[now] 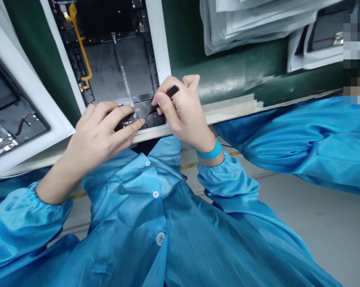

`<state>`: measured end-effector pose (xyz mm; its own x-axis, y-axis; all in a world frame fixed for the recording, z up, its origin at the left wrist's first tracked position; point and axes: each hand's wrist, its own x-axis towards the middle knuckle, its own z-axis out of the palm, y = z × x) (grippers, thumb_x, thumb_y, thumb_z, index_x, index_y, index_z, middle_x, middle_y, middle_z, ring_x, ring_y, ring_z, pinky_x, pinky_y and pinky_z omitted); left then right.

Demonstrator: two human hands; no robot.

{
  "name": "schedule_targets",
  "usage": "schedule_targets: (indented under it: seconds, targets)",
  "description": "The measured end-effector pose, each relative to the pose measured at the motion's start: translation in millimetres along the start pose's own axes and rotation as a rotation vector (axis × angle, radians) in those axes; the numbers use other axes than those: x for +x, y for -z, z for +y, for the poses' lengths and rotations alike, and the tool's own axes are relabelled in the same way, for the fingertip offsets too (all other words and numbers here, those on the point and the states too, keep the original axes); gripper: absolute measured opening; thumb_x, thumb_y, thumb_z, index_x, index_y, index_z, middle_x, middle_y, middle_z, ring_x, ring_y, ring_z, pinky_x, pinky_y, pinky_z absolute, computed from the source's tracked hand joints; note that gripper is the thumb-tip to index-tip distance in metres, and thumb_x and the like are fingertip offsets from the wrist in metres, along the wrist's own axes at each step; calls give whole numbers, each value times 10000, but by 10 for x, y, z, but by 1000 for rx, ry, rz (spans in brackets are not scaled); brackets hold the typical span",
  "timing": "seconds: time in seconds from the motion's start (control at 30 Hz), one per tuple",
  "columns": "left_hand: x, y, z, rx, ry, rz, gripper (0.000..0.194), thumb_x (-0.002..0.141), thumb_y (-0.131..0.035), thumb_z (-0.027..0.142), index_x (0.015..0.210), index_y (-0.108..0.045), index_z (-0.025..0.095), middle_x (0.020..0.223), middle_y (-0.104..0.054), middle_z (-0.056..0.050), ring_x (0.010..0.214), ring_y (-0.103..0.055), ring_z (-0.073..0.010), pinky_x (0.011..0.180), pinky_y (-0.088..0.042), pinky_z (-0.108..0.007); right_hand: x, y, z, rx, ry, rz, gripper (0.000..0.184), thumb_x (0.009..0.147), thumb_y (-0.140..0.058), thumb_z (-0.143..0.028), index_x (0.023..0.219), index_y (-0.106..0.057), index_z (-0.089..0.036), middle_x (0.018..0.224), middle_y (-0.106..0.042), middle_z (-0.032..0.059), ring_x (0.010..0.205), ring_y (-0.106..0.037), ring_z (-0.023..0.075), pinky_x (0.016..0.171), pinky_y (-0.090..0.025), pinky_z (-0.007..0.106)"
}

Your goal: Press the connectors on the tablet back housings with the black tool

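In the head view an opened tablet-like device [104,69] lies in a white frame, with dark inner panels, an orange flex cable [83,50] and a pale ribbon cable [123,69] down its middle. My left hand [100,129] rests over the device's lower end, fingers stretched out, its fingertips touching near a small circuit board [128,122] that they partly cover. My right hand [182,105] pinches black, fine-tipped tweezers [158,104]. Their thin tip points down-left, close beside my left index fingertip; whether it touches anything cannot be made out.
Another opened device [12,107] in a white frame lies at the left. Stacked white foam sheets [257,24] and a further framed device [326,32] lie at the upper right on the green mat [227,75]. A co-worker's blue sleeve [302,139] is at the right.
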<state>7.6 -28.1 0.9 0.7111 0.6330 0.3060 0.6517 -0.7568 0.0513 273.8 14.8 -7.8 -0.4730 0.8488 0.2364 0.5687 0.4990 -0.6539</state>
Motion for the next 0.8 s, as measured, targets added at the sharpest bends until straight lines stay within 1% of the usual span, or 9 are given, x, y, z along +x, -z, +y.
schedule_targets:
  seconds: [0.17, 0.3, 0.4, 0.5, 0.6, 0.67, 0.8]
  targets:
    - [41, 4, -7, -39, -32, 13, 286, 1143, -664, 281, 1425, -671, 239, 1401, -783, -118, 1155, -743, -312, 898, -631, -468, -9, -13, -15, -4, -48, 43, 519, 1255, -239, -474, 1021, -645, -251, 891, -728, 24, 868, -688, 209, 1071, -433, 492]
    - [74, 38, 4, -86, -41, 20, 286, 1118, -695, 222, 1402, -683, 186, 1351, -782, -145, 1118, -746, -298, 938, -651, -457, -28, -26, -4, 0, -83, 64, 516, 1254, -248, -462, 1014, -655, -253, 862, -718, 20, 854, -679, 212, 1061, -434, 498]
    - [106, 58, 21, -95, -30, -5, 249, 1127, -669, 225, 1367, -704, 172, 1338, -777, -154, 1101, -748, -302, 923, -643, -456, -51, -30, 28, 34, -105, 73, 540, 1251, -240, -511, 1032, -659, -250, 890, -717, 25, 892, -679, 213, 1094, -435, 499]
    - [158, 66, 44, -76, -1, -71, 224, 1137, -636, 249, 1327, -737, 188, 1309, -771, -158, 1080, -745, -317, 875, -619, -459, -75, -37, 70, 79, -125, 80, 545, 1249, -231, -535, 1051, -651, -249, 962, -721, 28, 968, -691, 214, 1166, -437, 512]
    - [224, 69, 69, -60, 34, -128, 284, 1151, -590, 274, 1374, -746, 192, 1250, -763, -169, 1055, -740, -328, 840, -605, -460, -90, -42, 91, 112, -116, 89, 567, 1245, -222, -559, 1052, -649, -239, 994, -713, 28, 1018, -701, 223, 1203, -444, 546]
    - [264, 74, 79, -51, 48, -142, 320, 1160, -568, 285, 1402, -747, 176, 1198, -762, -171, 1019, -738, -329, 812, -604, -458, -92, -46, 91, 126, -110, 95, 589, 1244, -209, -571, 1050, -651, -233, 996, -707, 26, 1024, -703, 222, 1212, -453, 558]
    - [313, 89, 79, -30, 35, -152, 326, 1164, -564, 292, 1380, -768, 158, 1146, -762, -165, 963, -733, -320, 777, -602, -449, -84, -57, 87, 106, -108, 104, 610, 1244, -184, -564, 1059, -655, -223, 1020, -714, 37, 1031, -710, 226, 1225, -454, 582]
